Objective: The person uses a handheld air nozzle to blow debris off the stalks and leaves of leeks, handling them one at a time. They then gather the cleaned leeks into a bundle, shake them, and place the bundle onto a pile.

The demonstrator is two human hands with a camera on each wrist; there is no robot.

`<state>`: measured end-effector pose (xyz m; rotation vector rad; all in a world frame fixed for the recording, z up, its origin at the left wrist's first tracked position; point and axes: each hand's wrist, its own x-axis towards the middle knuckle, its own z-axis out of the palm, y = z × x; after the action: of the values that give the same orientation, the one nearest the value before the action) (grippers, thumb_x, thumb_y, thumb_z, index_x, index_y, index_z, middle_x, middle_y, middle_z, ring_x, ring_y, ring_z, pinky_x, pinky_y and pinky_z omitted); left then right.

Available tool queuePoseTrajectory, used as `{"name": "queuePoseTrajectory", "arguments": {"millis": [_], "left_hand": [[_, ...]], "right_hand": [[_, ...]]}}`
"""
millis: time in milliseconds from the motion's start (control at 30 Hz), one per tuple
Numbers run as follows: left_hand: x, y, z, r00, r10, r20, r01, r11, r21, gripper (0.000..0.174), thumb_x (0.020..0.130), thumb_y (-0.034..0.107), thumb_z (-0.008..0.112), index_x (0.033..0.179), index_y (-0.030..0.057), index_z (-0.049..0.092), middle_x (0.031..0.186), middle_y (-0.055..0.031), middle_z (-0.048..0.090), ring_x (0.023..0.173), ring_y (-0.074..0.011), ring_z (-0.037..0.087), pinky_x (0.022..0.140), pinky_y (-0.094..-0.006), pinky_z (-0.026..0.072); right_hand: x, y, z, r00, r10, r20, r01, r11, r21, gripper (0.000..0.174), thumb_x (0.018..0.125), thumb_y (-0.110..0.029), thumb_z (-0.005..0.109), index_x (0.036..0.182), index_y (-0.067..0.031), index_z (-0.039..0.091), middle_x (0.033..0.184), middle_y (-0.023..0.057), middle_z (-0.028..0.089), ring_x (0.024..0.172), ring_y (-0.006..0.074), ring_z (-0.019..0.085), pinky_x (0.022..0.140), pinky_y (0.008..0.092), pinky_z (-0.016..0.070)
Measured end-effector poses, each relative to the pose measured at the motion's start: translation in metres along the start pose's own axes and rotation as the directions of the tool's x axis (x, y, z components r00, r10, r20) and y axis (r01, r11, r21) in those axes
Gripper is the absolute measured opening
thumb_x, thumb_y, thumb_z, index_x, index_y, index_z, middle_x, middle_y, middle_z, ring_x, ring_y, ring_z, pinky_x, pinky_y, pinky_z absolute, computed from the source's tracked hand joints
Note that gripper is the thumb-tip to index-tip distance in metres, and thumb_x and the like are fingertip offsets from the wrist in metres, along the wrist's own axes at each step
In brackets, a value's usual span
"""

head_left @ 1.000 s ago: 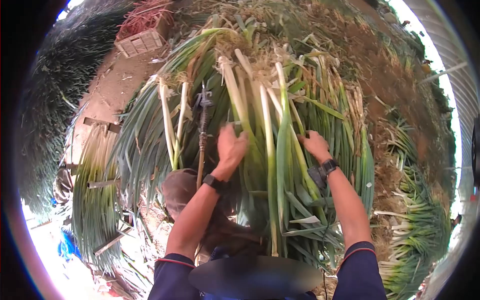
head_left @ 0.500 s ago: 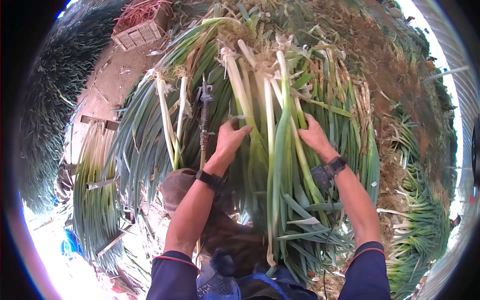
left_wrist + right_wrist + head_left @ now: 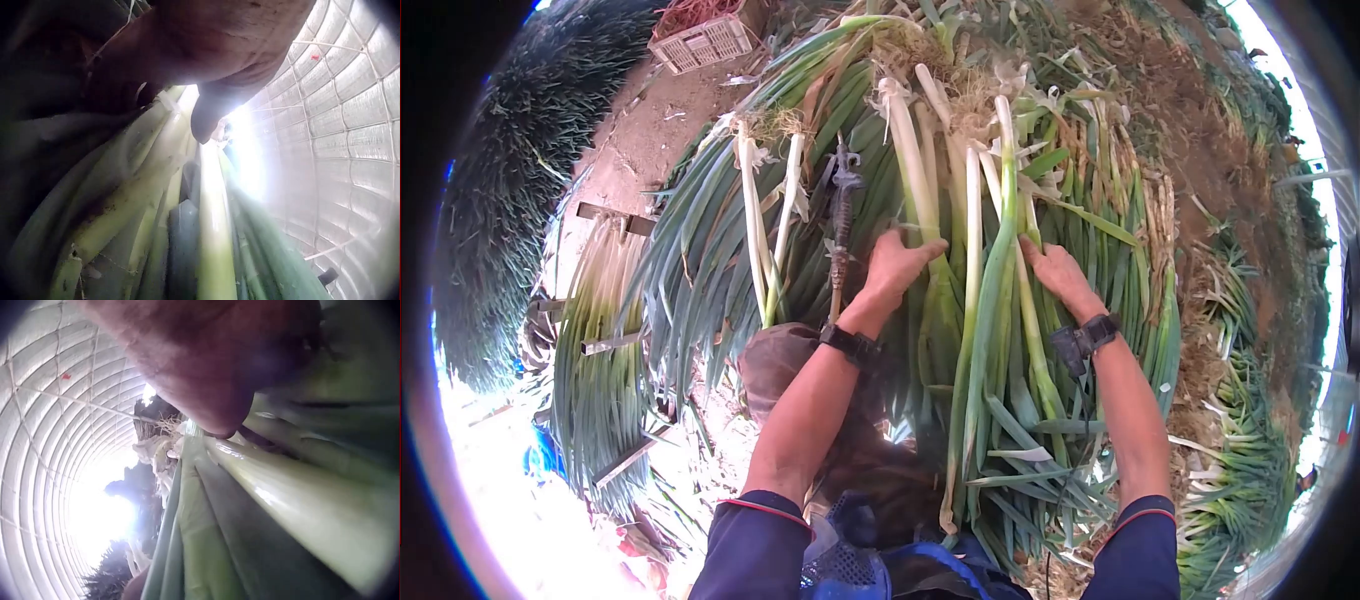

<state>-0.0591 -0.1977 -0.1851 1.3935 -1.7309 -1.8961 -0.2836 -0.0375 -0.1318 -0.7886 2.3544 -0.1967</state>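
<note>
A bundle of leeks (image 3: 915,165) with white shanks and roots at the far end lies before me, green leaves toward my body. My left hand (image 3: 897,268) grips its left side, thumb laid over the stalks, the other fingers tucked down out of sight. On the right side my right hand (image 3: 1062,280) holds the bundle, its thumb against a pale stalk and its fingers mostly hidden among the leaves. The left wrist view shows the left thumb (image 3: 209,115) pressed over a shiny stalk; the right wrist view shows the right hand (image 3: 212,369) close over the stalks.
A hose wand (image 3: 842,190) stands left of my left hand, beside a brown cloth-covered knee (image 3: 778,365). Farther left, more leeks (image 3: 600,350) lie on a metal rack (image 3: 612,345). A plastic crate (image 3: 700,45) stands at the back left; leek rows (image 3: 1245,470) lie right.
My thumbs have spread out over the bundle from both sides while the fingers slid down around it. The head view has shifted, so everything sits a little farther right and higher.
</note>
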Motion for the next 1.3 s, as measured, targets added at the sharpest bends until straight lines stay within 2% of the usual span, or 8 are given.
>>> {"name": "queuePoseTrajectory", "arguments": {"millis": [200, 267, 333, 533, 667, 1000, 1200, 1300], "left_hand": [[-0.001, -0.001, 0.010, 0.997, 0.043, -0.060, -0.049, 0.994, -0.096, 0.059, 0.083, 0.028, 0.084, 0.124, -0.0111, 0.065, 0.108, -0.0160, 0.072, 0.097, -0.0250, 0.069, 0.086, -0.0358, 0.0539], [-0.004, 0.006, 0.007, 0.970, -0.073, 0.232, 0.152, 0.927, -0.344, 0.068, 0.082, 0.032, 0.086, 0.129, -0.0116, 0.062, 0.112, -0.0180, 0.069, 0.103, -0.0253, 0.067, 0.091, -0.0361, 0.0528], [-0.012, 0.015, 0.015, 0.970, -0.147, 0.193, 0.195, 0.947, -0.255, 0.074, 0.082, 0.037, 0.086, 0.131, -0.0129, 0.061, 0.117, -0.0206, 0.069, 0.107, -0.0249, 0.066, 0.096, -0.0358, 0.0515], [-0.030, 0.023, 0.050, 0.957, 0.125, 0.261, -0.046, 0.957, -0.288, 0.064, 0.091, 0.045, 0.075, 0.128, -0.0071, 0.067, 0.115, -0.0141, 0.074, 0.105, -0.0175, 0.068, 0.097, -0.0330, 0.0506], [-0.061, 0.041, 0.071, 0.968, 0.127, 0.217, -0.093, 0.983, -0.161, 0.069, 0.086, 0.053, 0.072, 0.129, -0.0018, 0.067, 0.125, -0.0256, 0.048, 0.117, -0.0395, 0.055, 0.106, -0.0437, 0.0442], [-0.131, 0.078, 0.112, 0.860, 0.490, 0.143, -0.464, 0.867, -0.184, 0.076, 0.085, 0.043, 0.074, 0.142, -0.0007, 0.048, 0.131, -0.0255, 0.047, 0.123, -0.0443, 0.050, 0.106, -0.0495, 0.0436], [-0.111, 0.075, 0.110, 0.945, 0.308, 0.105, -0.257, 0.904, -0.341, 0.076, 0.084, 0.041, 0.076, 0.142, -0.0021, 0.051, 0.143, -0.0287, 0.046, 0.134, -0.0403, 0.048, 0.113, -0.0463, 0.0394], [-0.085, 0.063, 0.101, 0.864, 0.048, 0.502, 0.199, 0.883, -0.426, 0.071, 0.081, 0.048, 0.079, 0.122, -0.0088, 0.068, 0.146, -0.0313, 0.046, 0.134, -0.0466, 0.048, 0.112, -0.0480, 0.0408]], "right_hand": [[0.008, 0.006, 0.003, 0.989, -0.047, 0.143, -0.030, 0.871, 0.490, 0.077, 0.098, -0.067, 0.056, 0.121, 0.0059, 0.069, 0.111, 0.0162, 0.073, 0.100, 0.0223, 0.067, 0.090, 0.0371, 0.0515], [0.016, 0.017, 0.014, 0.973, 0.051, 0.226, -0.190, 0.737, 0.649, 0.076, 0.100, -0.065, 0.055, 0.125, 0.0052, 0.068, 0.116, 0.0146, 0.072, 0.101, 0.0220, 0.067, 0.091, 0.0360, 0.0520], [0.013, 0.030, 0.013, 0.952, -0.054, 0.302, -0.207, 0.617, 0.760, 0.076, 0.102, -0.066, 0.050, 0.133, 0.0020, 0.064, 0.123, 0.0108, 0.070, 0.109, 0.0184, 0.066, 0.097, 0.0327, 0.0521], [0.010, 0.049, 0.014, 0.932, -0.186, 0.312, -0.200, 0.454, 0.868, 0.080, 0.099, -0.071, 0.048, 0.148, -0.0064, 0.052, 0.131, 0.0077, 0.067, 0.116, 0.0172, 0.064, 0.102, 0.0333, 0.0510], [-0.018, 0.061, 0.005, 0.905, -0.221, 0.365, -0.302, 0.273, 0.913, 0.084, 0.096, -0.074, 0.048, 0.153, -0.0117, 0.047, 0.138, 0.0058, 0.062, 0.119, 0.0188, 0.062, 0.101, 0.0357, 0.0531], [-0.080, 0.199, -0.032, 0.945, -0.107, 0.310, -0.246, 0.390, 0.887, 0.078, 0.099, -0.068, 0.051, 0.155, -0.0137, 0.044, 0.141, 0.0068, 0.059, 0.122, 0.0213, 0.062, 0.101, 0.0367, 0.0534], [-0.064, 0.180, -0.015, 0.945, -0.113, 0.308, -0.247, 0.372, 0.895, 0.078, 0.099, -0.067, 0.051, 0.155, -0.0135, 0.043, 0.142, 0.0070, 0.059, 0.122, 0.0217, 0.061, 0.102, 0.0369, 0.0534], [-0.003, 0.100, 0.015, 0.937, -0.115, 0.329, -0.269, 0.361, 0.893, 0.078, 0.100, -0.066, 0.051, 0.156, -0.0134, 0.042, 0.142, 0.0071, 0.059, 0.122, 0.0219, 0.061, 0.102, 0.0370, 0.0534]]}}
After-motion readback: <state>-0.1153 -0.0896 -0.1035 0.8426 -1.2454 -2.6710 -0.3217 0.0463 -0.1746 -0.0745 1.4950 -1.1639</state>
